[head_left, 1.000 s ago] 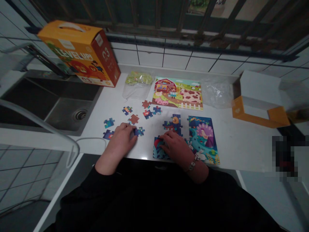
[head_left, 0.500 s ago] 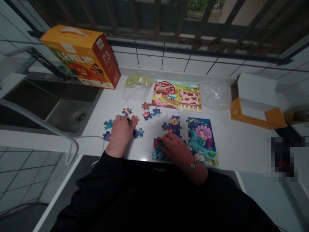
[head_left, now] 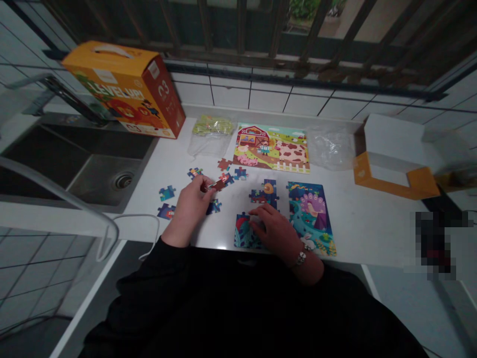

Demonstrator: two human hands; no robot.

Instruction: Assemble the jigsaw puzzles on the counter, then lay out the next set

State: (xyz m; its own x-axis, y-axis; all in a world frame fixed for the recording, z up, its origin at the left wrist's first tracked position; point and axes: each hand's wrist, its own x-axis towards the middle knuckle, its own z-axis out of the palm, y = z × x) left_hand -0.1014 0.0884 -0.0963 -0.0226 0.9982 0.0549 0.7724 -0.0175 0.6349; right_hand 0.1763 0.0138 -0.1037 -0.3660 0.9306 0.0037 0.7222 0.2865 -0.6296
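Observation:
My left hand (head_left: 191,206) is closed, thumb and fingertips pinching a brown-backed puzzle piece (head_left: 219,185). Around it on the white counter lie loose pieces: a teal one (head_left: 167,193), a dark blue one (head_left: 166,211), a blue one (head_left: 213,206) and a brown one (head_left: 224,164). My right hand (head_left: 275,227) rests open, fingers bent, over the joined lower section (head_left: 246,237) of a puzzle, hiding part of it. Beyond those fingertips is a joined cluster with an orange round shape (head_left: 269,187). The peacock section (head_left: 313,209) lies to the right.
A finished farm picture (head_left: 274,149) lies behind, between a plastic bag with green contents (head_left: 213,127) and a clear plastic bag (head_left: 332,149). An orange box (head_left: 126,92) stands by the sink (head_left: 112,164). At right is an opened orange-and-white box (head_left: 383,179).
My left hand has lifted and turned, bringing the brown-backed piece slightly to the right. The right hand stays over the puzzle with only a slight shift.

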